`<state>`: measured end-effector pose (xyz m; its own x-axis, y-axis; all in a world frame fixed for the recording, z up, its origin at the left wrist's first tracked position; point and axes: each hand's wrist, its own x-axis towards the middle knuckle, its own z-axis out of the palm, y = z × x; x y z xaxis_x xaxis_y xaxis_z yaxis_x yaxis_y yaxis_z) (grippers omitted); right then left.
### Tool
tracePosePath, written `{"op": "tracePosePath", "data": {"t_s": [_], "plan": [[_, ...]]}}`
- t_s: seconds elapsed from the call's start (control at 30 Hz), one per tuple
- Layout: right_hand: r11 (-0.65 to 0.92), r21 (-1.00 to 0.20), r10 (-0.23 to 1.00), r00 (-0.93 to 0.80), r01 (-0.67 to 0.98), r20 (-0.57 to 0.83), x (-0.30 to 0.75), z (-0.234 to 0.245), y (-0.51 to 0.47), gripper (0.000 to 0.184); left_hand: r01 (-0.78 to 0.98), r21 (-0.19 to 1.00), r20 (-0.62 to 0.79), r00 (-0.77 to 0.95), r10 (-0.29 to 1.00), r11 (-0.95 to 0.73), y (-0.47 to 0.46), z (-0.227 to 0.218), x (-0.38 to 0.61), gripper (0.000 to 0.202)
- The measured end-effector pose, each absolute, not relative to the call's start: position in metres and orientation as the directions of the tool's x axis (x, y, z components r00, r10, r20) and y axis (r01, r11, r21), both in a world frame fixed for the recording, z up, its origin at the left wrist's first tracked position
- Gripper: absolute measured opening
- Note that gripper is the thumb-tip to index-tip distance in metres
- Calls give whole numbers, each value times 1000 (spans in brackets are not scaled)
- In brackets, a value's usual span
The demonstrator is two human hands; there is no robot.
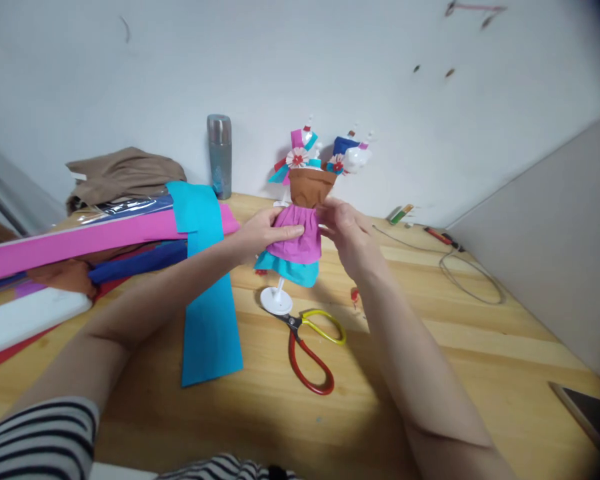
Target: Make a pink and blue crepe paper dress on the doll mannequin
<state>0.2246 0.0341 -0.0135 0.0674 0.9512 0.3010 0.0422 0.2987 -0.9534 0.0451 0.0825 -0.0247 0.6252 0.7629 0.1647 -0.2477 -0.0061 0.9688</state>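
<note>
A small white dress-form stand (277,301) wears a paper dress: a brown bodice (311,187), a pink gathered skirt (296,241) and a turquoise layer (291,268) beneath. It tilts slightly. My left hand (270,233) grips the skirt from the left, thumb across the pink paper. At the waist's right side, my right hand (347,223) is closed with its fingertips against the skirt's edge, partly hidden. Scissors (310,340) with one yellow and one red handle lie by the stand's base. Behind are other small decorated forms (350,153) with paper flowers.
To the left lie a turquoise paper strip (213,327), a pink paper roll (110,233), other coloured papers and a brown cloth (130,175). A grey flask (220,157) stands by the wall. A cable (460,287) lies right, a dark tablet-like object (585,420) at the near right edge.
</note>
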Motion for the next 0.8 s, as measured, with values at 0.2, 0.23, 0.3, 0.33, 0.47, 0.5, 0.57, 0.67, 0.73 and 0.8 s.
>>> {"op": "tracePosePath", "data": {"t_s": [0.2,0.23,0.3,0.33,0.47,0.5,0.57,0.67,0.73,0.8], "plan": [[90,-996,996,-23,-12,90,221,-23,38,54,-348,935,256,531,808,-67,94,-23,37,51],[83,-993,995,-47,-79,87,218,-25,39,47,-358,932,258,529,809,-63,95,-23,36,52],[36,-975,994,-96,-221,58,214,-28,41,38,-391,920,262,545,796,-35,97,-24,34,54],[-1,-960,991,-126,-279,36,213,-30,42,35,-412,911,267,558,786,-18,98,-24,34,54],[-97,-918,981,-191,-384,-24,221,-39,51,31,-460,887,290,591,753,19,99,-25,31,54],[-96,-916,984,-177,-389,-28,223,-40,53,29,-460,888,291,591,752,18,99,-25,31,53],[-85,-916,990,-138,-392,-33,225,-42,54,28,-452,892,289,588,756,10,100,-27,31,53],[-35,-918,994,-107,-394,9,223,-40,53,30,-438,899,294,585,756,-10,100,-27,31,54],[31,-922,994,-87,-385,69,221,-39,50,29,-428,904,294,599,744,-13,100,-27,31,55],[72,-923,992,-73,-377,107,218,-38,49,28,-425,905,292,617,730,-3,99,-26,31,56]]}}
